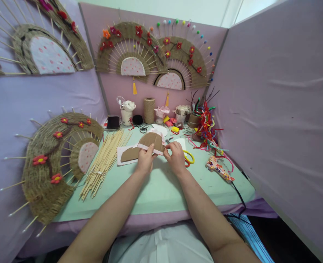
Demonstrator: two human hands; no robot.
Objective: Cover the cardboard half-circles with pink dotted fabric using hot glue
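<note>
Worktop (158, 195), mint-covered, carries the materials; directions below use a clock dial centred on the held piece, 12 o'clock away from the person. Twine-wound fan (37, 153) leans at the left, between 8 and 9 o'clock, probably propped there to leave the middle free. Stick bundle (101, 164) lies between 8 and 9 o'clock, nearer than the fan, tied near its lower end, presumably to stop the sticks rolling. Pipe cleaners (206, 118) stand massed between 2 and 3 o'clock. Cardboard half-disc (151, 140) is held over the middle of the worktop, pale fabric (162, 137) showing along its edges. Second half-disc (130, 154) lies flat on a white sheet at 8 o'clock.

Left hand (146, 159): grip pinching the half-disc's near edge, thumb on top, apparently to steady it. Right hand (175, 157): grip closed at the right corner, thumb and fingertips together, seemingly on the fabric edge; the exact contact is too small to confirm. Glue gun (218, 168) rests between 3 and 4 o'clock, corded, likely kept within right-hand reach. Scissors (193, 157), yellow-handled, lie just beyond the right hand.
</note>
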